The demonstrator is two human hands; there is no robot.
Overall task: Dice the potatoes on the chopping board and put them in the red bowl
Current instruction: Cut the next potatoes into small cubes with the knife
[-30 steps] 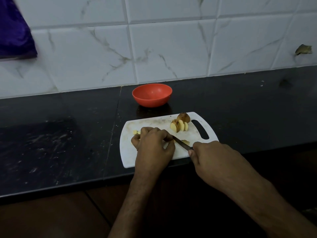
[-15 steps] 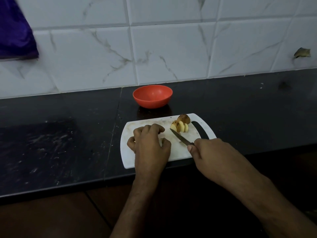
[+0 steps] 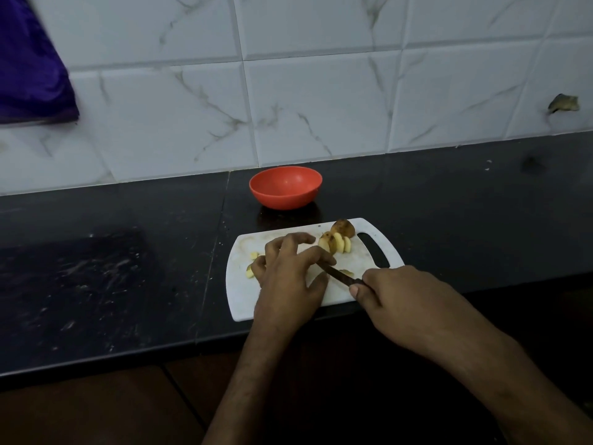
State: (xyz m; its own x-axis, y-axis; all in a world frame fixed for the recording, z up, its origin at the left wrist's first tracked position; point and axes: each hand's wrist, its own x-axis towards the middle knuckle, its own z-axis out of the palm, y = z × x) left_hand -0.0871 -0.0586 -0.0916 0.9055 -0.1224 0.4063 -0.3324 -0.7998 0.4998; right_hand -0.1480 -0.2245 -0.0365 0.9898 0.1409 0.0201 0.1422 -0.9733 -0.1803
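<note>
On the chopping board (image 3: 365, 261), pale, brown-skinned potato slices (image 3: 337, 240) lean together.

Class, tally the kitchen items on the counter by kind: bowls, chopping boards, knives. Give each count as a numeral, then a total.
Red bowl: 1
Chopping board: 1
Knife: 1, held by the right hand
Total: 3

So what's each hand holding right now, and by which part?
The right hand holds the knife by its handle, blade over the chopping board. Whether the left hand holds anything cannot be told; its fingers are spread.
</note>
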